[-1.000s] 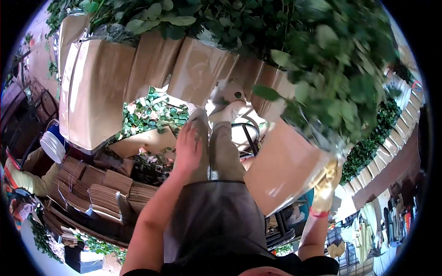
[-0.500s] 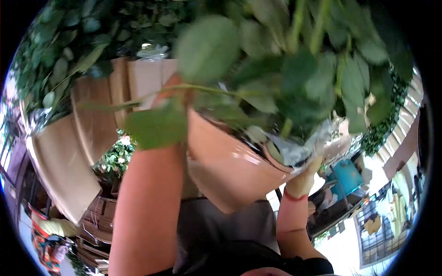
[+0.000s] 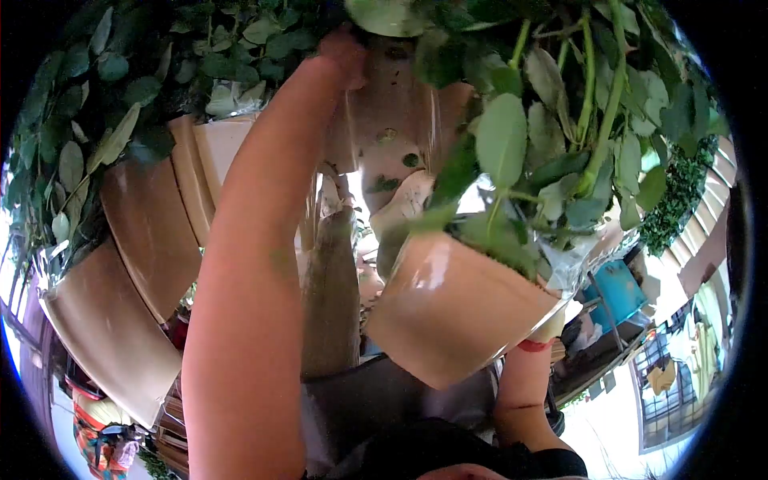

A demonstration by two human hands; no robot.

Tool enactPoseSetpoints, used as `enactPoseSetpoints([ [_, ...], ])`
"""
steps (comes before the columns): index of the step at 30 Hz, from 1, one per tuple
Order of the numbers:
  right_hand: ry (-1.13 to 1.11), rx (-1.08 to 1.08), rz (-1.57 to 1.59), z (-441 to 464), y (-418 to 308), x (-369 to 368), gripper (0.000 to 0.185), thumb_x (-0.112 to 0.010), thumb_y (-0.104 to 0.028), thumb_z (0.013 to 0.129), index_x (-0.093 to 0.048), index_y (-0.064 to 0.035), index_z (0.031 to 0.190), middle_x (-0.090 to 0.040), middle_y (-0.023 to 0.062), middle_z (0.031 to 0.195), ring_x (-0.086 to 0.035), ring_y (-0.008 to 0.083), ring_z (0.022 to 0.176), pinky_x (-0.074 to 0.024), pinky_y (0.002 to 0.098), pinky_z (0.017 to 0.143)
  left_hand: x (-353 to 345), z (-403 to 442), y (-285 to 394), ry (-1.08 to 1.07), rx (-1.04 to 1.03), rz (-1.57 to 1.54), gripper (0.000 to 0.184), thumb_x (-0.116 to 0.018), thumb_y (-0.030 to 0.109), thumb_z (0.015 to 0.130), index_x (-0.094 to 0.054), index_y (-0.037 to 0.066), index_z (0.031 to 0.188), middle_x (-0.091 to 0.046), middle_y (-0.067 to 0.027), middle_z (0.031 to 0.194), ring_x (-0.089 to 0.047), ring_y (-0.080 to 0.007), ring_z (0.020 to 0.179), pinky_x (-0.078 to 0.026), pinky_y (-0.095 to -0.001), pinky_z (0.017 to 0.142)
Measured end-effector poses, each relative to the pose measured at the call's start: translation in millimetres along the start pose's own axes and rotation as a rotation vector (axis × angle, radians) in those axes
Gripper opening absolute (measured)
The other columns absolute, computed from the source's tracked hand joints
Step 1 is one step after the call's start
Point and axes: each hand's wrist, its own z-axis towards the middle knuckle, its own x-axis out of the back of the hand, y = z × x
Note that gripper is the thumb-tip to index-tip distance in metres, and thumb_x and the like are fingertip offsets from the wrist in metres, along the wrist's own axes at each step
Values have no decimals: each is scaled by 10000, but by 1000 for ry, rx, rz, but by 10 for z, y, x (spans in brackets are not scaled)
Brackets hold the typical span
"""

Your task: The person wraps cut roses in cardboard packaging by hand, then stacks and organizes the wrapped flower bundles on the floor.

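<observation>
My right hand (image 3: pixel 552 326), mostly hidden behind the wrap, holds a bunch of leafy green stems (image 3: pixel 596 152) from below. Tan cardboard (image 3: pixel 468 308) and clear plastic wrap the bunch's lower end, which tilts toward me; any flower heads are hidden inside. A red band circles the right wrist. My left arm stretches forward, its hand (image 3: pixel 346 58) apart from the bunch. That hand is blurred beside dark leaves at the top of the view, so its fingers do not show clearly.
Cardboard-wrapped leafy bunches (image 3: pixel 120 296) line the left side. Loose leaf bits lie on a brown surface (image 3: pixel 388 120) ahead. Two feet (image 3: pixel 412 192) show below it. On the right are a blue container (image 3: pixel 616 296) and more foliage (image 3: pixel 684 192).
My left hand has come off the cardboard wrap and moved forward, away from me. The wrapped bunch has shifted to the right in my right hand, uncovering the brown surface and the feet.
</observation>
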Motion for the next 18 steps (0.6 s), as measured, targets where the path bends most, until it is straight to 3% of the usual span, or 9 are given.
enactPoseSetpoints([
  [3,111,18,-15,-32,-298,-131,614,-603,-486,1006,-509,10,1354,-672,120,1108,-693,214,994,-615,392,815,-32,76,-129,-134,42,1,492,-663,409,885,-724,113,1273,-674,-174,1322,-590,-356,1287,-431,-508,1148],
  [6,82,-75,167,-3,-496,-342,464,-519,-403,1086,-551,-24,1351,-673,110,1195,-681,252,1054,-601,409,892,18,-13,-260,-206,58,10,479,-654,409,895,-731,113,1263,-679,-178,1315,-592,-363,1287,-445,-512,1131],
  [9,-130,185,124,252,-451,-647,304,-504,-229,1108,-588,-23,1315,-675,99,1230,-680,242,1044,-586,392,892,97,-137,-349,-256,63,14,454,-642,397,906,-741,109,1243,-687,-183,1304,-594,-370,1288,-464,-519,1108],
  [10,-138,239,93,382,-288,-681,296,-594,-148,1061,-611,-6,1320,-678,92,1223,-672,226,1051,-567,360,916,105,-158,-366,-270,72,12,447,-638,393,910,-744,107,1237,-690,-185,1300,-595,-373,1288,-470,-521,1100],
  [13,-115,234,-119,626,-292,-1621,428,-753,-145,939,-652,13,1323,-676,78,1253,-619,173,1116,-502,320,982,173,-131,-459,-341,79,18,425,-626,381,921,-754,104,1218,-698,-190,1289,-597,-380,1289,-488,-528,1078],
  [14,-184,195,-171,739,-345,-1837,403,-660,-106,1010,-594,35,1382,-638,105,1335,-602,165,1168,-492,304,1016,195,-154,-462,-354,82,24,419,-622,377,925,-757,102,1211,-700,-191,1286,-598,-383,1289,-494,-530,1070],
  [18,-281,380,-425,1337,-101,-2254,513,-696,-229,964,-613,-54,1439,-715,82,1247,-643,178,1143,-479,314,1025,247,-135,-481,-410,83,41,395,-606,361,940,-769,97,1185,-711,-198,1271,-601,-393,1290,-518,-539,1039],
])
